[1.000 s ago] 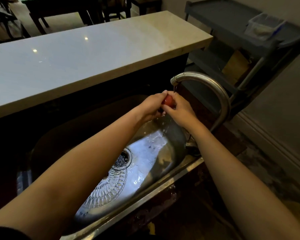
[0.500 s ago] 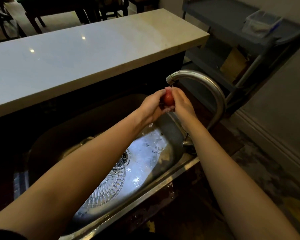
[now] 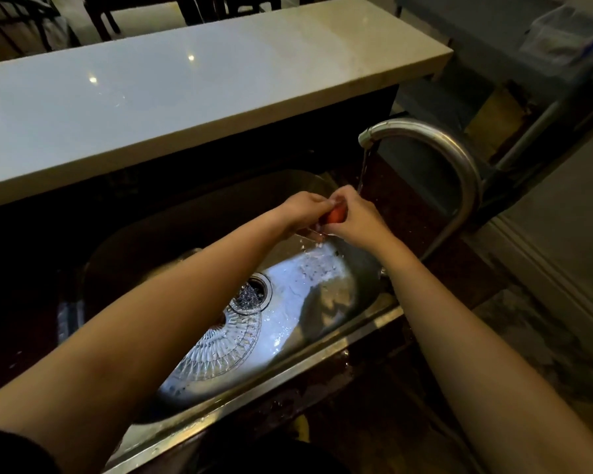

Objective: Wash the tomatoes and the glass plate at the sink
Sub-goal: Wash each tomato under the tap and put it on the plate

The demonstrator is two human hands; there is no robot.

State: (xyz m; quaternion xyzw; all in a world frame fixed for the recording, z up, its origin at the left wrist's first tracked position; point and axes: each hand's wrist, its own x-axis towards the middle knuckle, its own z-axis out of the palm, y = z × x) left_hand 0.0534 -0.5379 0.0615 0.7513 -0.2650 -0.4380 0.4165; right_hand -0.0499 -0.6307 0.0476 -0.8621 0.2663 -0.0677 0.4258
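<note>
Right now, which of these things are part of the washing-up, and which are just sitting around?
Part of the job: tomato held by left hand and right hand; tap; glass plate; sink.

Just around: counter; grey shelves; plastic tub.

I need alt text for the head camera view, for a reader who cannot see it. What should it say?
Two bare hands, left hand and right hand, hold a red tomato together over a steel sink, beside the thin stream from a curved faucet. A patterned glass plate lies on the wet sink floor beside the drain.
</note>
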